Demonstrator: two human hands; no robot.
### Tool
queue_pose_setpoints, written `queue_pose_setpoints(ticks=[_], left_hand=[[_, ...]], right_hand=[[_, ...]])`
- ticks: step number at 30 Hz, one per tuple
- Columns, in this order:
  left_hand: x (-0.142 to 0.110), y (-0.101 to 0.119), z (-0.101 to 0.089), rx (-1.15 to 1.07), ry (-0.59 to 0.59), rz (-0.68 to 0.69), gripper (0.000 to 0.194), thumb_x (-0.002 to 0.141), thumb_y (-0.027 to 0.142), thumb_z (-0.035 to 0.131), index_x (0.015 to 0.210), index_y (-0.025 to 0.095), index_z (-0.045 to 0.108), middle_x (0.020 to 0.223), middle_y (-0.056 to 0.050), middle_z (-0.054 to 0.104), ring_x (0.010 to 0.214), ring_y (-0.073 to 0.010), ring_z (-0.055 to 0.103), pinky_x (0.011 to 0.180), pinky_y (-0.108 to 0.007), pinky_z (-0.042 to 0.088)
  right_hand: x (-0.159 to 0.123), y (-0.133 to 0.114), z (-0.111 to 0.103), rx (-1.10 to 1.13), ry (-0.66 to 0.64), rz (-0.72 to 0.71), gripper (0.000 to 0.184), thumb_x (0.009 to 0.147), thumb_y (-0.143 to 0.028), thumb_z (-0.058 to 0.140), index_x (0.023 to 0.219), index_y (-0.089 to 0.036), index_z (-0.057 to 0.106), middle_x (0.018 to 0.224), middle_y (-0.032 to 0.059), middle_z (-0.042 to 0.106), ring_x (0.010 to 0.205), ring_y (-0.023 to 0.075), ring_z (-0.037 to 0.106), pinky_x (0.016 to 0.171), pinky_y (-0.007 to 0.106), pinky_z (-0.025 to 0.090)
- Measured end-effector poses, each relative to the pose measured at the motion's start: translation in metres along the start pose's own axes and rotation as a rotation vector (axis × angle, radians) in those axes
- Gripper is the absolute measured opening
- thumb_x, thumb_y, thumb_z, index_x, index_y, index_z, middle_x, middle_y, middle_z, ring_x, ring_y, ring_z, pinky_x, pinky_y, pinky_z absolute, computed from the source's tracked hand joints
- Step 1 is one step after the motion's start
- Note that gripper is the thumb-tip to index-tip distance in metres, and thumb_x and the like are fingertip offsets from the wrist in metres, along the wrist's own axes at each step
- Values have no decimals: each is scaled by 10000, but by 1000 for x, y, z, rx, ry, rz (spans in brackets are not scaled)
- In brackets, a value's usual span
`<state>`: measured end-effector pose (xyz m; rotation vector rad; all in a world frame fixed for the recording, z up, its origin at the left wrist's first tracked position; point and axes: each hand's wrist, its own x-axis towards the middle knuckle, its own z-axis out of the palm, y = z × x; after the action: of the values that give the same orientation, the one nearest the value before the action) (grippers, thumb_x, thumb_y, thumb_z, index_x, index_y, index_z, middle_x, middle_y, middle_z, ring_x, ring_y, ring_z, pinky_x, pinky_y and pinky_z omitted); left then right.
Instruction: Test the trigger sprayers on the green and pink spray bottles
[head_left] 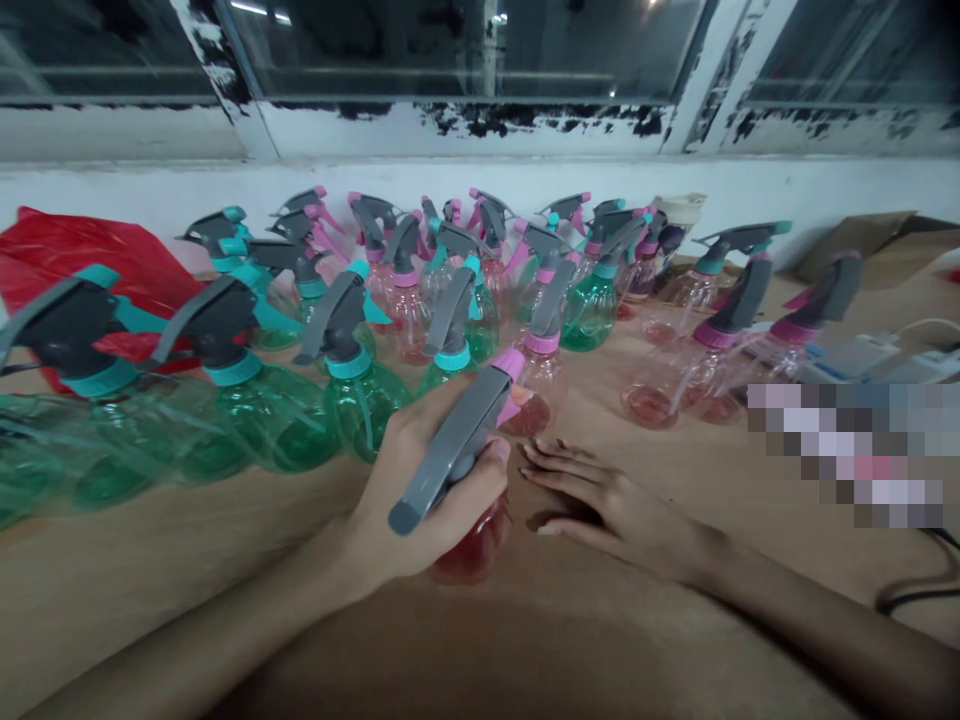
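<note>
My left hand is wrapped round the neck of a spray bottle with a clear pink-red body. Its grey sprayer head points away from me and ends in a pink nozzle. The bottle is upright on the table in front of me, its collar hidden by my fingers. My right hand rests on the tabletop just right of this bottle, fingers stretched out and holding nothing. Straight beyond my hands stand another pink spray bottle and a green spray bottle with a turquoise collar.
Several green spray bottles line the left side of the wooden table. More pink and green ones crowd the back by the wall. A red plastic bag lies back left, a cardboard box back right. A black cable curls at the right.
</note>
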<state>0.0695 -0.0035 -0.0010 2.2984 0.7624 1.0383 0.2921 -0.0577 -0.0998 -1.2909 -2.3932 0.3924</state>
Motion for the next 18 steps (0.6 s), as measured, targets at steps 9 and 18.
queue_pose_setpoints(ticks=[9, 18], left_hand=[[-2, 1, 0, -29, -30, -68, 79, 780, 189, 508, 823, 248, 478, 783, -3, 570, 762, -194, 611, 692, -342, 517], [-3, 0, 0, 15, -22, -53, 76, 802, 199, 495, 854, 254, 487, 775, -2, 570, 712, -193, 589, 650, -342, 480]], right_hand=[[-1, -1, 0, 22, 19, -6, 553, 894, -461, 520, 1390, -249, 399, 1423, 55, 457, 1346, 214, 357, 1118, 463, 303], [-1, 1, 0, 8, -1, -9, 556, 900, -465, 510, 1392, -233, 397, 1435, 56, 441, 1358, 212, 334, 1123, 456, 298]])
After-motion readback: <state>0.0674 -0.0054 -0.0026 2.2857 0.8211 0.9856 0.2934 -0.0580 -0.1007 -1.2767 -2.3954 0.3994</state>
